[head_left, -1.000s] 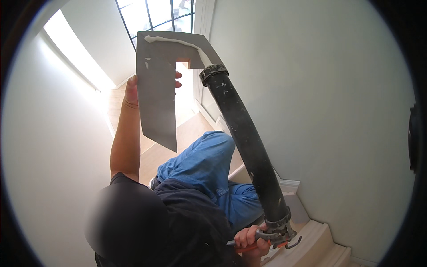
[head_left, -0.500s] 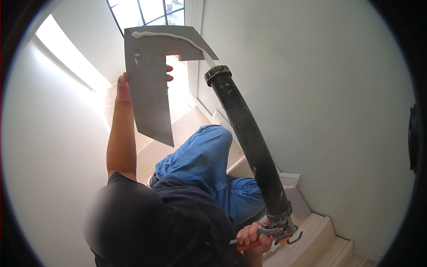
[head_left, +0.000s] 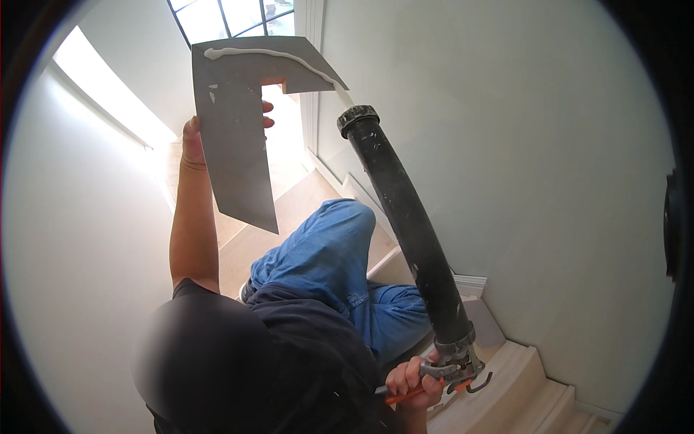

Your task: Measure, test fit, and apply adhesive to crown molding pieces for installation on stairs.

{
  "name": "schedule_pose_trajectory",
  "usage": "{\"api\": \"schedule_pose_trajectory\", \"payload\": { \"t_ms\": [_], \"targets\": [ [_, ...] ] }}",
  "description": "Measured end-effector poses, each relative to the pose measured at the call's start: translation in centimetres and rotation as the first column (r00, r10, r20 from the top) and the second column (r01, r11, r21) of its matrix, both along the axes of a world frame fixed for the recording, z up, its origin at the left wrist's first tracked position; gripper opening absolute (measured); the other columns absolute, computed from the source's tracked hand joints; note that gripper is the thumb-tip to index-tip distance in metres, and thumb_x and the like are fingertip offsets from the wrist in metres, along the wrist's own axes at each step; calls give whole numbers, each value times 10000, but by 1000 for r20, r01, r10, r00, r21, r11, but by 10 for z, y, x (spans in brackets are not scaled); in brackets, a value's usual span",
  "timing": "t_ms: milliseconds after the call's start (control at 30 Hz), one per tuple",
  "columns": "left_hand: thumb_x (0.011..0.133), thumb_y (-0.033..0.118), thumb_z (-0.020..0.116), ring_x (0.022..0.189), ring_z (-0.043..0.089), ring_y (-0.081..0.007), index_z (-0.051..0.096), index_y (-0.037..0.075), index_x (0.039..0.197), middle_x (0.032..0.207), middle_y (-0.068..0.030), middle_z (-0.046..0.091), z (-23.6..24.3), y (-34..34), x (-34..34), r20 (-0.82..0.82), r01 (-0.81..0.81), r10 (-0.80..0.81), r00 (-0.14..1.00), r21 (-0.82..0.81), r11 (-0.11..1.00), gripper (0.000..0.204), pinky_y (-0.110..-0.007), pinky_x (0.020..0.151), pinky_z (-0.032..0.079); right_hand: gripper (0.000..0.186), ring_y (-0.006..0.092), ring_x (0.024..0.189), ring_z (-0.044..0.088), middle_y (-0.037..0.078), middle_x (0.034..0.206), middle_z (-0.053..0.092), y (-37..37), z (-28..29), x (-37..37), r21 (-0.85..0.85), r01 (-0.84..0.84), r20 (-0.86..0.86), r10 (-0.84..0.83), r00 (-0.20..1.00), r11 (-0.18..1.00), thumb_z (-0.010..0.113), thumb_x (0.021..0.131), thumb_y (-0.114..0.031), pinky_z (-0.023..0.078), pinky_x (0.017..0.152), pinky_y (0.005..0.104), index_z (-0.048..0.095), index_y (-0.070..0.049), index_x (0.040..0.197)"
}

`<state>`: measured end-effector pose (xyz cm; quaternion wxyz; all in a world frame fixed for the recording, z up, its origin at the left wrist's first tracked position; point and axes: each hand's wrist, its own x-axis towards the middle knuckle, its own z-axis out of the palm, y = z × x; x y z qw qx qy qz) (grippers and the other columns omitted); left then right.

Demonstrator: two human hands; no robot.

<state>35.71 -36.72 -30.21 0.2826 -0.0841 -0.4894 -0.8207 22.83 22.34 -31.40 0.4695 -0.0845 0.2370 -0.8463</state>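
My left hand point(head_left: 193, 142) grips a grey L-shaped panel point(head_left: 233, 148) by its long leg, thumb at the left edge, fingertips showing past the inner edge. A white bead of sealant point(head_left: 271, 53) runs along the panel's upper arm to its right tip. My right hand point(head_left: 415, 382) is wrapped around the orange-and-grey handle of a long black caulking gun point(head_left: 408, 217), low on the right. The gun slants up to the left. Its pale nozzle point(head_left: 345, 97) meets the end of the bead at the panel's tip; whether it touches the panel I cannot tell.
Pale wooden stair steps point(head_left: 517, 387) descend at the lower right, with others under my bent leg in blue jeans point(head_left: 318, 246). A grey piece point(head_left: 483, 322) lies on a step against the right wall point(head_left: 520, 181). A dark-framed window point(head_left: 235, 16) is at the top.
The panel has shifted slightly left and up with my left hand. The gun's front end has moved a little to the right. Both grips are the same, and the bead looks nearly unchanged.
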Motion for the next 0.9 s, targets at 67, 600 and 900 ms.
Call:
{"api": "schedule_pose_trajectory", "payload": {
  "t_ms": [67, 600, 900],
  "targets": [
    [810, 617, 785, 1267, 645, -501, 450, -71, 1553, 1442, -398, 536, 0, 2, 0, 12, -10, 10, 1000, 3, 1000, 1067, -557, 856, 664, 407, 251, 642, 568, 87, 758, 520, 0, 1, -3, 0, 0, -9, 0, 1000, 1000, 676, 969, -232, 501, 611, 426, 491, -53, 1284],
    [777, 566, 866, 1290, 625, -508, 423, -75, 1564, 1432, -404, 527, 21, 6, 6, 114, 26, -20, 993, -52, 998, 1108, -568, 893, 651, 293, 219, 825, 619, 84, 855, 590, 14, 48, -15, 344, 68, -587, 158, 794, 937, 823, 902, -229, 527, 773, 434, 597, -45, 928],
    [850, 614, 763, 1280, 633, -492, 416, -99, 1558, 1425, -388, 541, 14, 9, 4, 97, -68, 73, 993, -49, 996, 1063, -513, 903, 668, 259, 234, 896, 629, 90, 909, 612, 67, -26, -48, 248, 117, -750, 114, 652, 962, 792, 944, -222, 521, 862, 488, 606, -45, 977]
  ]
}}
